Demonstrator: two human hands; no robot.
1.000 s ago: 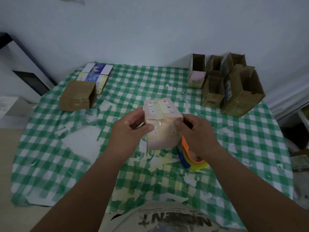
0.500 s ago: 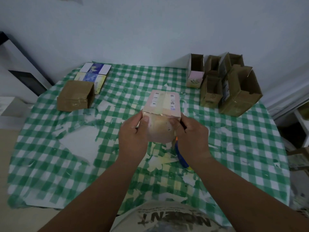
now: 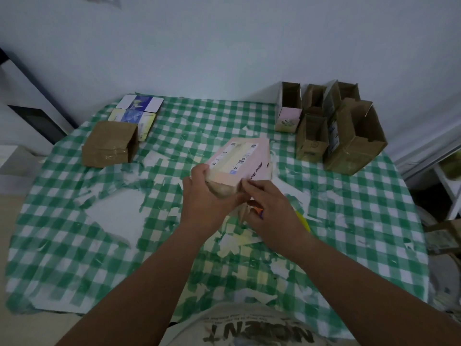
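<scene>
While the pink box (image 3: 240, 159) is held above the middle of the worktop (image 3: 74, 245), its near end is clasped in the curled grip of the left hand (image 3: 205, 204) and its near right corner is pinched by the right hand (image 3: 273, 212); its long axis is pointed toward the far right corner.

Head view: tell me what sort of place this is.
Probably a home parcel-packing table: a worn green checked cloth, open cardboard boxes, a taped brown parcel, and a labelled pink box held up.
</scene>
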